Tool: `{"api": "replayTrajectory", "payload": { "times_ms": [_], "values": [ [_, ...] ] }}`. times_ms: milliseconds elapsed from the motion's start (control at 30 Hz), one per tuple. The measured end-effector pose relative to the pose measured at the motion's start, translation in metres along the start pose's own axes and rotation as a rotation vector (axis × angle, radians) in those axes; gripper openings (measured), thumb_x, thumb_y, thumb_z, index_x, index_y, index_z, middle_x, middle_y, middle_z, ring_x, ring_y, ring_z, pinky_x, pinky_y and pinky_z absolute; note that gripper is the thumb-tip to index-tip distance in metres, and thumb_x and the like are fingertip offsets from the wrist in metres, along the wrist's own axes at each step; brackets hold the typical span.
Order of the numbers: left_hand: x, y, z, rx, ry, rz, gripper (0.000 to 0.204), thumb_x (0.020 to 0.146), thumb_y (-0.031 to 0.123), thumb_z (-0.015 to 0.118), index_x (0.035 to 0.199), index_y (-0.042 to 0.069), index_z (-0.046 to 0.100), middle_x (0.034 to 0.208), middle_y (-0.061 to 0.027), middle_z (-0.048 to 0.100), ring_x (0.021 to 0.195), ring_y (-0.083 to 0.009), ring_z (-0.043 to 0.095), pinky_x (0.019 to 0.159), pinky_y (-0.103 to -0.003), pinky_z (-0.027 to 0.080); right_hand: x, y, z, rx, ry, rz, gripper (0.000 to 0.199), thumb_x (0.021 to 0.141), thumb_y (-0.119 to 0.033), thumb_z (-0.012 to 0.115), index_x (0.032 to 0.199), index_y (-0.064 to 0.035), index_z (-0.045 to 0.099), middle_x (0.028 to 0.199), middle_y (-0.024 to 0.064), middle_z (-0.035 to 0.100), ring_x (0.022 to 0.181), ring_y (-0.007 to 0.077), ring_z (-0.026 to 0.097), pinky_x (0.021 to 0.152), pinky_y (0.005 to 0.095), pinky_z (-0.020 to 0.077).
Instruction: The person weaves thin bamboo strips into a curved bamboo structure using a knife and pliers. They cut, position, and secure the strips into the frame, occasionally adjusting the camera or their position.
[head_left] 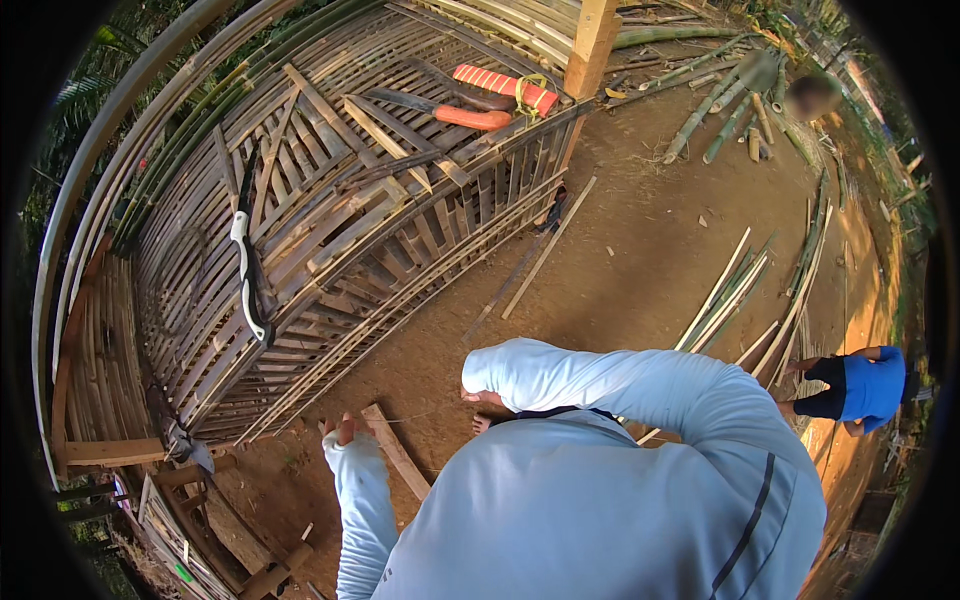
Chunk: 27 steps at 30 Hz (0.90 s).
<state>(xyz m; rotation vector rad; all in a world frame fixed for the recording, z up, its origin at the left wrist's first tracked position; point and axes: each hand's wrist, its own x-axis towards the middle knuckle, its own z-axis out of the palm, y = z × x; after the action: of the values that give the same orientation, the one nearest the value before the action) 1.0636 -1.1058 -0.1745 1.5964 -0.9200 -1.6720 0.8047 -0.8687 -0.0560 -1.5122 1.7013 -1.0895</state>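
Note:
My left hand (346, 428) comes out of a pale blue sleeve at the lower left, over the dirt ground. Its visible fingertips stand apart, and I see nothing held in them. Beside it a short wooden plank (398, 452) lies slanting on the ground. My right arm bends across in front of my body. Only a little of my right hand (474, 395) shows below the cuff; its fingers are mostly hidden, so its grip cannot be made out. Bare toes (481, 424) show just under it.
A slatted bamboo platform (330, 215) fills the upper left. On it lie an orange-handled knife (470, 118), a red striped sheath (480, 78) and a tool with a black-and-white handle (245, 270). Bamboo strips (728, 295) and poles (690, 130) lie right. A person in blue (868, 385) stands far right.

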Motion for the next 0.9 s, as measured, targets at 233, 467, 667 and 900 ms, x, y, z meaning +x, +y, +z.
{"api": "replayTrajectory", "payload": {
  "times_ms": [233, 467, 667, 900],
  "values": [
    [-0.068, 0.037, 0.011, 1.133, -0.598, 1.049, 0.033, 0.095, 0.020, 0.054, 0.124, 0.007, 0.059, 0.109, -0.0161, 0.067, 0.106, -0.0297, 0.061, 0.109, -0.043, 0.030, -0.016, -0.035, -0.004, -0.241, -0.052, 0.090, 0.008, 0.086, -0.013, 0.066, 0.093, -0.0102, 0.064, 0.088, 0.0091, 0.064, 0.083, 0.0319, 0.064, 0.070, 0.0394, 0.0504],
    [-0.054, 0.056, -0.015, 0.920, -1.117, 0.624, 0.021, 0.094, 0.020, 0.062, 0.098, 0.001, 0.070, 0.083, -0.0103, 0.070, 0.075, -0.0196, 0.064, 0.070, -0.031, 0.049, -0.054, -0.050, -0.017, -0.181, 0.054, 0.122, 0.005, 0.087, -0.014, 0.065, 0.090, -0.0092, 0.065, 0.087, 0.0079, 0.065, 0.081, 0.0300, 0.063, 0.071, 0.0383, 0.0486],
    [-0.068, 0.077, -0.012, 0.931, -1.258, 0.206, 0.018, 0.089, 0.017, 0.068, 0.097, 0.002, 0.072, 0.081, -0.0054, 0.071, 0.066, -0.0099, 0.060, 0.058, -0.024, 0.044, -0.077, -0.054, -0.029, -0.055, -0.132, 0.198, 0.013, 0.091, -0.018, 0.062, 0.097, -0.0091, 0.069, 0.093, 0.0077, 0.065, 0.089, 0.0269, 0.063, 0.077, 0.0364, 0.0475],
    [-0.023, 0.061, -0.020, 0.860, -1.388, 0.047, 0.015, 0.082, 0.010, 0.070, 0.093, 0.000, 0.070, 0.079, -0.0095, 0.068, 0.074, -0.0207, 0.065, 0.076, -0.035, 0.053, -0.087, -0.075, -0.041, -0.111, -0.123, 0.173, 0.014, 0.087, -0.021, 0.065, 0.096, -0.0109, 0.070, 0.090, 0.0063, 0.067, 0.080, 0.0259, 0.064, 0.073, 0.0370, 0.0470]
  ]
}}
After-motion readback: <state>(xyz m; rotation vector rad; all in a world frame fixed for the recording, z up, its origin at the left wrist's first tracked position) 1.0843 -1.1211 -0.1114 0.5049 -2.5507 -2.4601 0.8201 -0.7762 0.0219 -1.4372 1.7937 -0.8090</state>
